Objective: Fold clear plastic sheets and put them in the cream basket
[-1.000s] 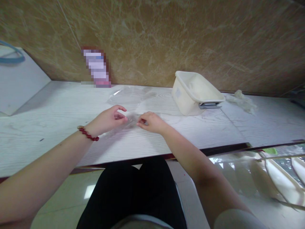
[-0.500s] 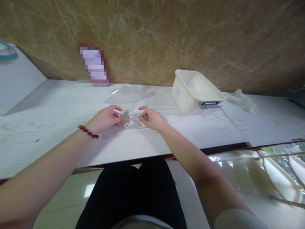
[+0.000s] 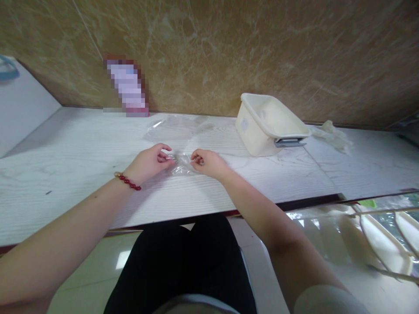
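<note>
A crumpled clear plastic bag (image 3: 182,165) lies on the white wood-grain table between my hands. My left hand (image 3: 152,162), with a dark red bead bracelet (image 3: 128,181) at the wrist, pinches the bag's left side between curled fingers and thumb. On the other side, my right hand (image 3: 207,163) has its fingertips closed on the bag's right side. Behind my hands, another stretch of clear plastic (image 3: 173,127) lies flat; whether it is part of the same bag I cannot tell.
A cream plastic bin (image 3: 255,135) with a grey handle stands right of my hands, near the marble wall. Crumpled plastic (image 3: 334,136) lies beyond it. A blurred card (image 3: 129,89) leans at the wall. A white box (image 3: 24,107) stands far left. Trays (image 3: 381,242) sit low at right.
My left hand has moved slightly right, closer to my right hand. The right fingers have drawn together on the bag, and the plastic between the hands has bunched a little.
</note>
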`<state>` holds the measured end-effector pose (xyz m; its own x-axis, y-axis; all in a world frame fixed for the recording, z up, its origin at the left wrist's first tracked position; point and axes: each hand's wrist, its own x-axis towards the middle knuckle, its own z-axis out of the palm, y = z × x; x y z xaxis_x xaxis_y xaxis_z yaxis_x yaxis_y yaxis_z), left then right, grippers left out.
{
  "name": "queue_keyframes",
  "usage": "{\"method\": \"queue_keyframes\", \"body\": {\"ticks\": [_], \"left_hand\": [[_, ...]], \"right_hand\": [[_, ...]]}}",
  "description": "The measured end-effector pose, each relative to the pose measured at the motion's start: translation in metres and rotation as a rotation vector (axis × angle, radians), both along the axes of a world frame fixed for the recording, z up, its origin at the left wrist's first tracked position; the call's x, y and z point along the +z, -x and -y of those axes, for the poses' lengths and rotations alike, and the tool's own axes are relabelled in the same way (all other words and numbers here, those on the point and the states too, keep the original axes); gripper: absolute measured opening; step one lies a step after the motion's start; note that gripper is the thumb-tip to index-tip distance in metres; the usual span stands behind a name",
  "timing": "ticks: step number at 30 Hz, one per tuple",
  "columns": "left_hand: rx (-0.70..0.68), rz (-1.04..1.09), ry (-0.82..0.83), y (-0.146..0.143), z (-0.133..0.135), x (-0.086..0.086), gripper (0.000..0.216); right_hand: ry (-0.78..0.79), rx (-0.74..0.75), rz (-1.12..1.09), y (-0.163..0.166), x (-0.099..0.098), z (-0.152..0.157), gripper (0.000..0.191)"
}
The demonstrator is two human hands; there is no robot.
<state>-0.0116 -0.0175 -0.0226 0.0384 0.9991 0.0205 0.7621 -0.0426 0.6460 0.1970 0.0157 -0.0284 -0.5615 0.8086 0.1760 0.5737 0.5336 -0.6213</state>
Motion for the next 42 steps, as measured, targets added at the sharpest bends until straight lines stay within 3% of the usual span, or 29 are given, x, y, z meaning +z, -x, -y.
{"method": "queue_keyframes", "body": {"ticks": [8,12,15,19,25,32,37,42], "left_hand": [[-0.023,-0.223,-0.039,0.000,0.004,0.009,0.055],[-0.055,-0.331,-0.172,0.005,0.002,0.009,0.052],[-0.232,-0.414,-0.287,0.001,0.005,0.011,0.044],[-0.470,-0.425,-0.312,-0.012,0.014,0.014,0.045],[-0.507,-0.370,-0.247,-0.006,0.020,0.017,0.056],[-0.564,-0.239,-0.171,0.007,0.013,0.016,0.044],[-0.524,-0.280,-0.179,0.003,0.012,0.011,0.048],[-0.533,-0.270,-0.151,0.001,0.012,0.009,0.040]], "right_hand": [[-0.025,0.022,0.116,-0.002,0.010,0.004,0.014],[-0.007,0.050,0.148,-0.001,0.012,0.007,0.014],[-0.002,0.062,0.153,-0.001,0.012,0.008,0.016],[-0.032,0.079,0.149,-0.001,0.012,0.007,0.017],[-0.044,0.077,0.148,-0.001,0.011,0.007,0.018],[-0.170,0.048,0.028,-0.002,0.008,0.003,0.013],[-0.024,0.005,0.020,-0.001,0.005,0.002,0.019],[0.018,0.043,0.016,0.000,0.008,0.003,0.012]]}}
